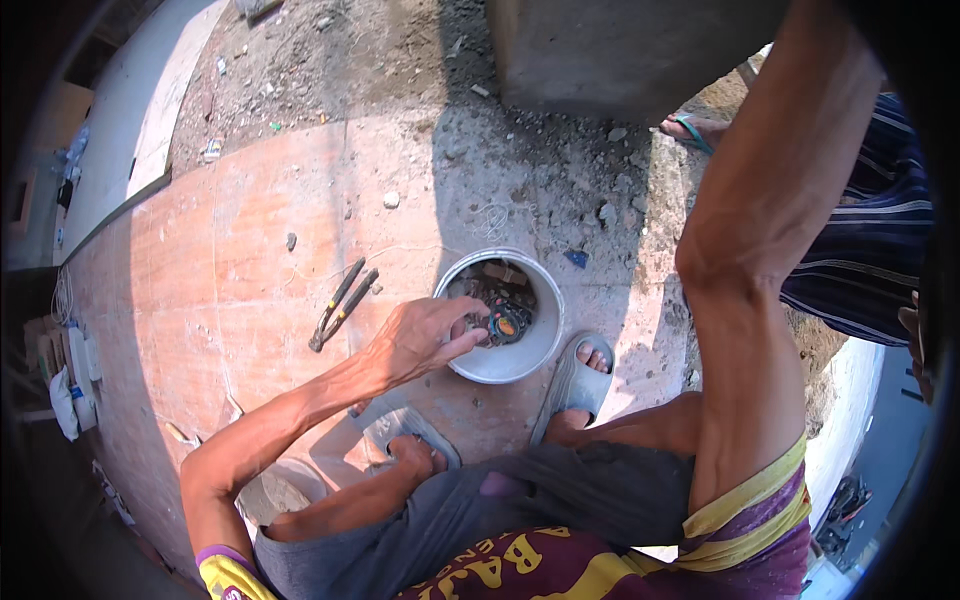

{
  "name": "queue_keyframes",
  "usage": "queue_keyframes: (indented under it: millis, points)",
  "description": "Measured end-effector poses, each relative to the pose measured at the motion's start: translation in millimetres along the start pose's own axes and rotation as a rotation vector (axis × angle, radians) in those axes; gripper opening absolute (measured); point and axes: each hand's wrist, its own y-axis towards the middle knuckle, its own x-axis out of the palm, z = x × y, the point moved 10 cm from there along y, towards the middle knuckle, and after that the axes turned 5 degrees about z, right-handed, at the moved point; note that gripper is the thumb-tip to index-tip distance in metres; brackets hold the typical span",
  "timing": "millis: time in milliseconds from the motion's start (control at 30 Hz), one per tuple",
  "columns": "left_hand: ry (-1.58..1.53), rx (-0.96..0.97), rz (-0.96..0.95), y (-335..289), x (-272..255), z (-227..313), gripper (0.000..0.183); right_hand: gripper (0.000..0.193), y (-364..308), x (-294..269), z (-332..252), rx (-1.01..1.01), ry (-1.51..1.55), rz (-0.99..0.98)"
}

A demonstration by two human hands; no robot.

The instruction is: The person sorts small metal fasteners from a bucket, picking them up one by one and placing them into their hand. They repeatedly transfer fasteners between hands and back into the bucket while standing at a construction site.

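My left hand [425,338] reaches over the near left rim of a white bucket [548,345]. Its fingers are curved and apart, and I see nothing gripped between them. Inside the bucket lie dark small pieces, among them a round orange-and-teal item [506,326] just by my fingertips. On the floor left of the bucket rests a pair of pincers [340,305] with black-and-yellow handles. My right arm [745,210] stretches up along the right side, and its hand lies beyond the picture's upper edge.
A grey concrete block [610,55] stands beyond the bucket, with rubble [560,160] around its base. My sandalled feet flank the near side of the bucket. At the right is another person in a dark striped garment [855,245]. A thin wire [400,248] lies across the tiled floor.
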Motion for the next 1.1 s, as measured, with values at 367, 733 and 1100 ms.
queue_keyframes:
  millis: [367,733,1100]
  points:
    - [-0.064,-0.04,0.331,77,-169,76,0.027,0.024,-5,122,-35,-0.42,0.6,0.067]
    - [-0.055,0.081,0.805,94,-390,191,0.036,0.019,-33,199,42,-0.312,0.312,-0.205]
    - [-0.444,-0.108,1.177,76,-514,27,0.029,0.043,-45,244,338,0.221,0.04,-0.318]
